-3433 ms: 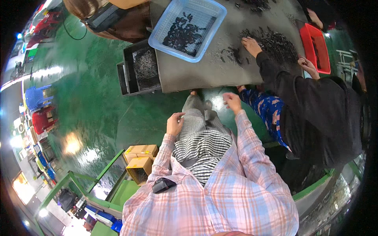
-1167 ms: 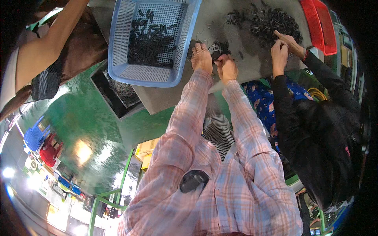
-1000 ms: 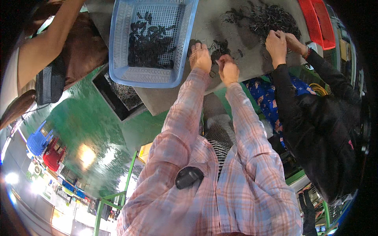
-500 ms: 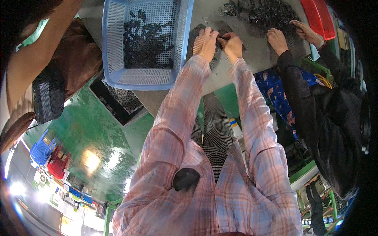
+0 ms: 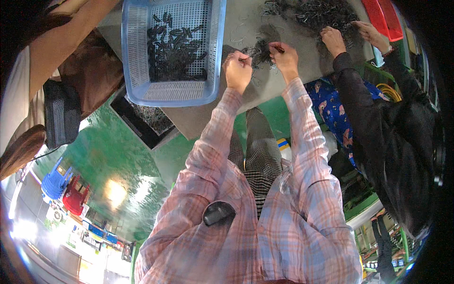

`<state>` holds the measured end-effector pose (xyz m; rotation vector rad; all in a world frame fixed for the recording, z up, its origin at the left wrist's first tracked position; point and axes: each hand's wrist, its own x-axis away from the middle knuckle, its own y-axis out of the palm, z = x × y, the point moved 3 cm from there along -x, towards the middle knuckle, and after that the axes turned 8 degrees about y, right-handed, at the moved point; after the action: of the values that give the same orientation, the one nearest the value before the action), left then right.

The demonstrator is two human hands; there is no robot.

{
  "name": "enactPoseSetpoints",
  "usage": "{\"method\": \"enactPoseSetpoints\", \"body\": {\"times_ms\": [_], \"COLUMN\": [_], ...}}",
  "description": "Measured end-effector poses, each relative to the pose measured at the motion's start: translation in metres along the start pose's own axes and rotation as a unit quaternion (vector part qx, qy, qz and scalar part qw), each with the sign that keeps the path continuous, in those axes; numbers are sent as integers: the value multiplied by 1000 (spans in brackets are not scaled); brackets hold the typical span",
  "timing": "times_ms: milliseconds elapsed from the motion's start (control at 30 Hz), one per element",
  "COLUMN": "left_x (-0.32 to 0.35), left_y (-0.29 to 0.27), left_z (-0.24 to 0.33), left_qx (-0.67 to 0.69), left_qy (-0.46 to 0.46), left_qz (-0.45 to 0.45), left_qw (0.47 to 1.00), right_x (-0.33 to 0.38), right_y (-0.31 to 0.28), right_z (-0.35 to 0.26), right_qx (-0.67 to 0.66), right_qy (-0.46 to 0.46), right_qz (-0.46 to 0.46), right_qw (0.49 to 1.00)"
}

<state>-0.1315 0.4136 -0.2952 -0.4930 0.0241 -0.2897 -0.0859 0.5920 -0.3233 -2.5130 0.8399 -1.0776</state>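
Over the grey table [image 5: 189, 118], my left hand [image 5: 238, 72] is closed in a pinch near the right wall of a blue plastic basket [image 5: 172, 97]. A small dark piece [image 5: 242, 59] shows at its fingertips. Further right, my right hand [image 5: 285, 60] pinches a small black piece [image 5: 280, 49]; its exact kind is too small to make out. Between and beyond both hands lies a small heap of dark pieces with thin wiry strands [image 5: 261, 51]. Inside the basket rest many short black curved pieces [image 5: 177, 57].
A co-worker's two hands [image 5: 335, 41] work at a larger dark wiry pile [image 5: 324, 16] at the far right, by a red bin [image 5: 384, 19]. Another person's arm [image 5: 71, 45] reaches in at left. Below the table's left edge stands a black crate of wiry scraps [image 5: 146, 120].
My hands have drawn apart: the left came slightly nearer and left, the right shifted slightly right. The small dark heap between them is now uncovered.
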Motion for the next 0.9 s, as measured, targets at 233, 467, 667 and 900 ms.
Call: {"method": "enactPoseSetpoints", "body": {"times_ms": [233,467,667,900], "left_x": [27,31,43,64], "left_y": [-10,-25,-34,-11], "left_z": [-7,17,21,-15], "left_qx": [511,187,30,204], "left_qy": [-316,-78,-34,-136], "left_qz": [-2,-111,-20,-22], "left_qw": [800,973,999,969], "right_x": [-10,-13,9,42], "right_y": [25,28,14,-9], "right_z": [-20,-29,-40,-36], "right_qx": [213,320,-180,-424], "right_qy": [-173,-198,30,23], "right_qz": [100,0,-208,-350], "right_qw": [956,926,961,835]}}
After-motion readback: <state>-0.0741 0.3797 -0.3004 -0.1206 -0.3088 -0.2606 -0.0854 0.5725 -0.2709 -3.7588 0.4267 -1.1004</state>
